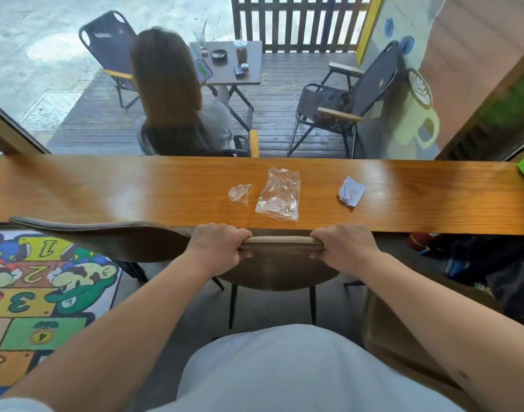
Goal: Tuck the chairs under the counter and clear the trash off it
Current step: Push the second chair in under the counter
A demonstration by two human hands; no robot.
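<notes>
A brown padded chair (280, 264) stands right at the front edge of the long wooden counter (135, 188). My left hand (217, 246) and my right hand (345, 248) both grip the top of its backrest. A second brown chair (106, 237) sits to its left, its back also against the counter edge. On the counter lie a large clear plastic bag (280, 193), a small clear wrapper (240, 193) and a crumpled white paper (351, 191).
A colourful numbered rug (31, 295) covers the floor at the left. Dark bags (477, 260) lie under the counter at the right, and another brown seat (403, 337) is by my right arm. Beyond the window a person (177, 93) sits among patio chairs and a small table (248, 75).
</notes>
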